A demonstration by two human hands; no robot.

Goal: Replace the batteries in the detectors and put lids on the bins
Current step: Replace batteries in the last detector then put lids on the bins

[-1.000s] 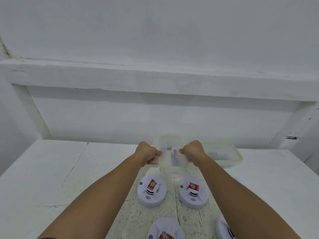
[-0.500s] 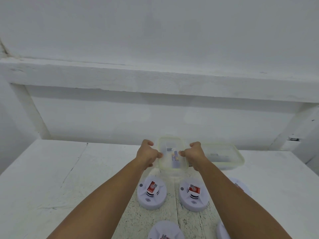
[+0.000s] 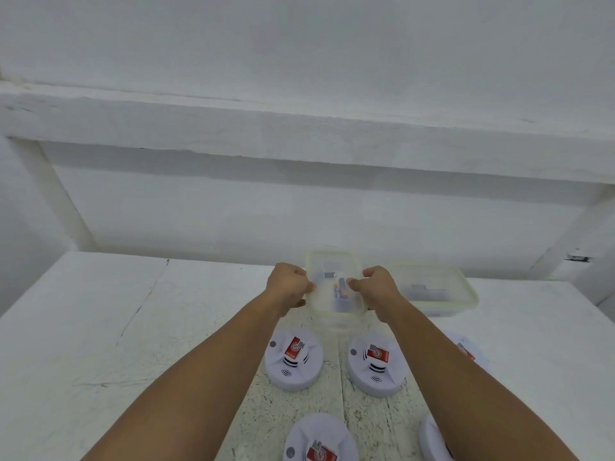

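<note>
On the near side of the clear bin (image 3: 332,261), white detectors sit on the white table (image 3: 100,327): one detector (image 3: 321,440) and another (image 3: 432,440) at the bottom edge, then a left detector (image 3: 293,359) and right detector (image 3: 376,369) just short of the bin, red-labelled batteries showing. At the bin, the left hand (image 3: 288,286) is curled tight on its left edge and the right hand (image 3: 374,287) on its right edge, loose batteries (image 3: 341,294) visible through the plastic. I can't tell whether a lid is seated. Just right of that bin sits a second bin (image 3: 466,294), green-rimmed, and beyond is the white wall (image 3: 299,211).
</note>
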